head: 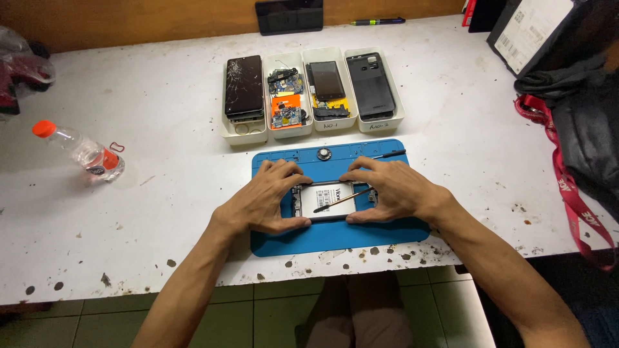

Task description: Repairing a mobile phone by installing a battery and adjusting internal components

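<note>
An opened phone [329,198] with its white battery showing lies on a blue work mat [335,240]. My left hand [261,201] grips the phone's left side, fingers on its top edge and thumb along its bottom edge. My right hand [390,190] holds the right side the same way. A thin pointed tool [342,200] rests slanted across the battery, its handle under my right fingers. A screwdriver [387,154] and a small round metal part [324,154] lie at the mat's far edge.
Behind the mat stand several white trays [314,122] with a cracked phone [244,86], circuit boards, a screen and a back cover. A plastic bottle [84,151] lies at left. A dark bag with a red strap [567,187] sits at right.
</note>
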